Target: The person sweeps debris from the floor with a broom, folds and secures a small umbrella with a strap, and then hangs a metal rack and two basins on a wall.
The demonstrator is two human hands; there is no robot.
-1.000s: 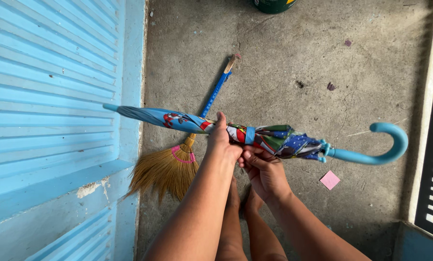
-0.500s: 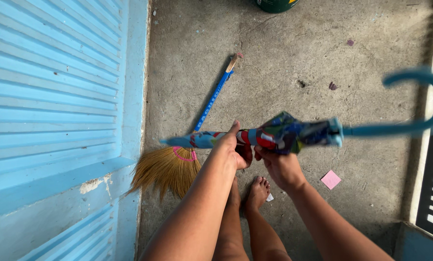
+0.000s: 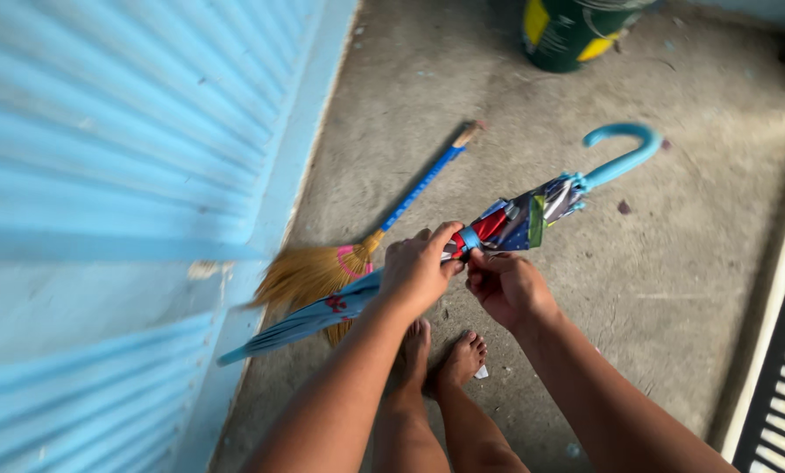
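I hold a folded blue umbrella [image 3: 515, 219] with a colourful printed canopy and a curved light-blue handle; it slants from lower left to upper right. My left hand [image 3: 419, 267] grips its middle, around the canopy. My right hand [image 3: 502, 285] pinches the blue strap wrapped around the canopy, right beside the left hand. The umbrella's tip points down toward the blue wall. My bare feet [image 3: 441, 359] stand on the concrete floor below the hands.
A straw broom [image 3: 357, 254] with a blue handle lies on the concrete floor by the blue corrugated wall [image 3: 121, 175]. A green and yellow bucket [image 3: 576, 31] stands at the top. A white slatted grille [image 3: 782, 385] runs along the right edge.
The umbrella has tilted: its handle end swung up and back left, its tip dropped toward the wall. Both hands stay on its middle, and the view shifted toward the bucket.
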